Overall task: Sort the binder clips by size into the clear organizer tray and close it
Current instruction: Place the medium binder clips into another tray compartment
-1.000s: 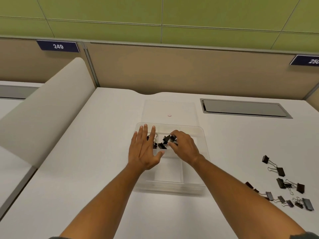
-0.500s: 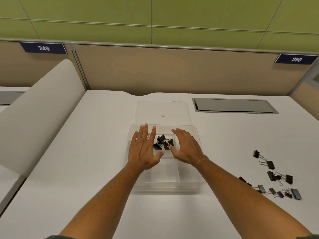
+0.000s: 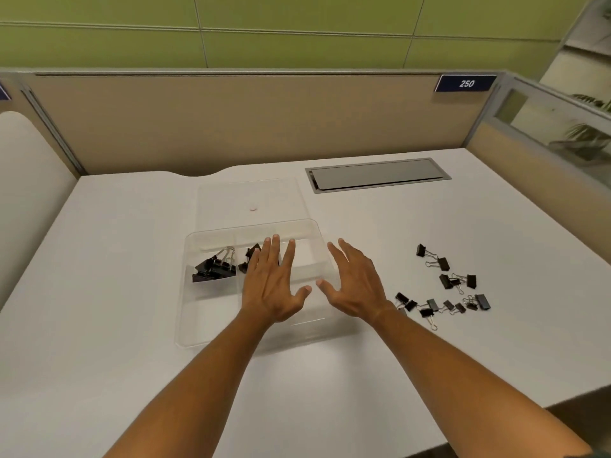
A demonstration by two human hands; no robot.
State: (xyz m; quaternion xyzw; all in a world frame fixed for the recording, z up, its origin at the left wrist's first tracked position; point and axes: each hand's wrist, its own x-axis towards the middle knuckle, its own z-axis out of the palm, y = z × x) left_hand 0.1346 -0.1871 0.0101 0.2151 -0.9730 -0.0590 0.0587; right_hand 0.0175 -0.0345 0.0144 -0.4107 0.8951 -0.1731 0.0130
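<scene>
Both hands empty, fingers spread: left hand over the tray, right hand at its right edge. Loose clips scattered on the bench, right side. Light, hard, springy little things; probably easiest pinched by the black body, wire loops flop.

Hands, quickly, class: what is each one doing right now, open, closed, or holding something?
Left hand: open, fingers straight, over the clear organizer tray, holding nothing.
Right hand: open, fingers spread, holding nothing, beside the tray's right edge.
</scene>
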